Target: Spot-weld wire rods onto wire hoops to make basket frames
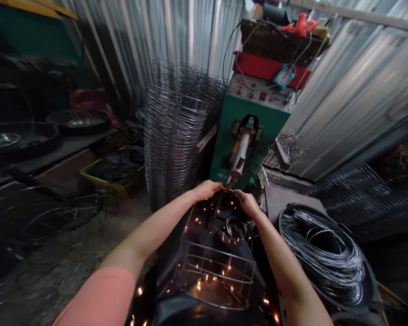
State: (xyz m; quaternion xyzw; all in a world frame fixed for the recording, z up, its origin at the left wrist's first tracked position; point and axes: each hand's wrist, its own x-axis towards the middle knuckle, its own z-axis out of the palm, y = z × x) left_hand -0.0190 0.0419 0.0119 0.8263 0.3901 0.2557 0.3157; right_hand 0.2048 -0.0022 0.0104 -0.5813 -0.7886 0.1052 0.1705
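My left hand (208,190) and my right hand (246,202) are closed, one on each side of the spot welder's electrode tip (228,182). They pinch a thin metal wire that shows between them, right under the tip. Below hangs a wire frame (219,280) shaped like an open basket. Its side wires run up towards my hands, so the pinched wire appears to belong to it; the exact join is hidden. Bright sparks scatter around the frame and over the dark sheet (170,290) under it. The green welding machine (221,136) stands just beyond.
Tall stacks of wire baskets (173,140) stand left of the machine. A black tub (284,217) holding coiled wires (326,253) is at the right. A yellow crate (122,190) sits on the left floor. A small teal dial (284,75) and a loaded basket (282,43) top the machine.
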